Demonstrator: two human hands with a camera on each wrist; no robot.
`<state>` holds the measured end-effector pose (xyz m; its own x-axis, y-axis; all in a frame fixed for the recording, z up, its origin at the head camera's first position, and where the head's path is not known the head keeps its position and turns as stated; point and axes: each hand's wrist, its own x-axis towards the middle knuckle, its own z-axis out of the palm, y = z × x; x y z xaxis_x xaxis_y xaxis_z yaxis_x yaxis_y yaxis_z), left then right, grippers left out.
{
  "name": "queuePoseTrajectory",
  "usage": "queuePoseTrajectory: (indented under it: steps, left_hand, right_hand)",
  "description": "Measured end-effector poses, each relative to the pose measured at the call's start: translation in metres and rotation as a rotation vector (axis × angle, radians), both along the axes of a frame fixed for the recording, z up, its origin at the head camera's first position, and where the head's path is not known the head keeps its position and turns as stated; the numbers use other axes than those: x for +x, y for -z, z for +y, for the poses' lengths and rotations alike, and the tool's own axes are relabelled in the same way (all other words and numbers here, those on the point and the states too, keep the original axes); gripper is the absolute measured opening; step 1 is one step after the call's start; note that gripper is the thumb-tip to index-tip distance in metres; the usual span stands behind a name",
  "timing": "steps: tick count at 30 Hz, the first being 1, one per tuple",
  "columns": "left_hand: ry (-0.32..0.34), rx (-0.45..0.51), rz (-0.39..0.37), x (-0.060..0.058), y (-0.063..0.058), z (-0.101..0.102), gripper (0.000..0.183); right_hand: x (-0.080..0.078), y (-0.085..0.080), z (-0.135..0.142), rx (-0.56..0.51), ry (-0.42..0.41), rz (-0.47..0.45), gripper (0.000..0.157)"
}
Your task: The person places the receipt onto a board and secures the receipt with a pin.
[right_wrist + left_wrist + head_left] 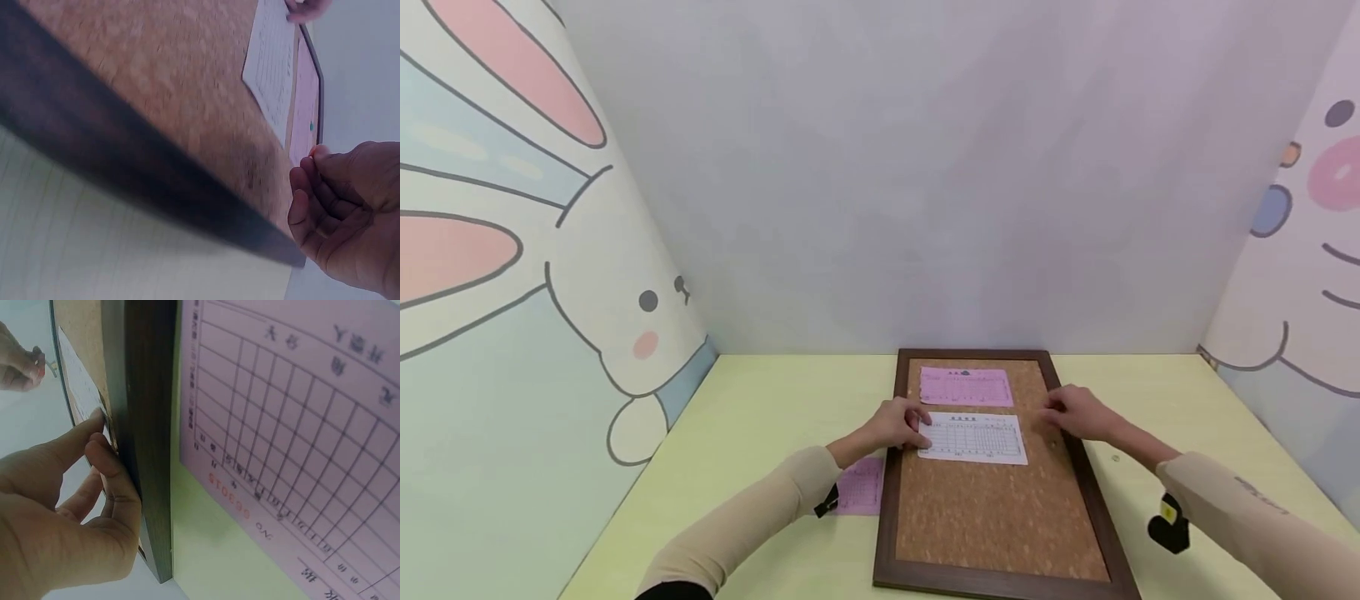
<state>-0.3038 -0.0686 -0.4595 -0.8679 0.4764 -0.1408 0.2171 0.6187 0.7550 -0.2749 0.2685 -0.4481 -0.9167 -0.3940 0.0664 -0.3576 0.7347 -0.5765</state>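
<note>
A white receipt slip (973, 438) lies on a brown-framed cork board (992, 525), below a pink receipt (966, 387) fixed by a green pushpin (311, 126). My left hand (895, 423) holds the white slip at its left edge, fingertips near the two left corners. Above the cork, right of the slip, my right hand (1078, 412) pinches a small orange-red pushpin (314, 151) between thumb and forefinger; the pin's body is mostly hidden by the fingers. The right hand is apart from the slip.
Another pink receipt (859, 487) lies on the pale yellow table (790, 392) left of the board, partly under my left forearm. A grey wall (880, 208) stands behind, and side panels with cartoon drawings (625, 333) flank the table.
</note>
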Motion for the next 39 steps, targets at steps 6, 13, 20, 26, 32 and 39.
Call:
queuePoseTrajectory:
  steps: [6,13,20,26,32,39]
  left_hand:
    - [0.007,0.004,0.024,0.002,0.003,0.0,0.026]
    - [0.003,-0.017,0.036,0.003,0.004,0.002,0.026]
    - [-0.005,-0.03,0.047,0.004,0.006,-0.001,0.026]
    - [0.005,-0.03,0.06,-0.002,0.005,0.001,0.026]
    - [-0.003,-0.022,0.052,0.0,0.005,-0.001,0.026]
    - [0.003,-0.02,0.056,0.001,0.005,0.001,0.026]
  right_hand:
    - [-0.001,0.012,-0.059,-0.125,-0.155,-0.033,0.01]
    - [0.001,0.025,-0.072,-0.055,-0.164,-0.001,0.006]
    - [-0.002,0.03,-0.052,-0.027,-0.14,0.018,0.005]
    - [-0.005,0.026,-0.043,0.021,-0.117,0.029,0.003]
    - [-0.003,0.023,-0.042,0.02,-0.137,0.032,0.009]
    - [-0.002,0.023,-0.048,0.042,-0.148,0.078,0.011]
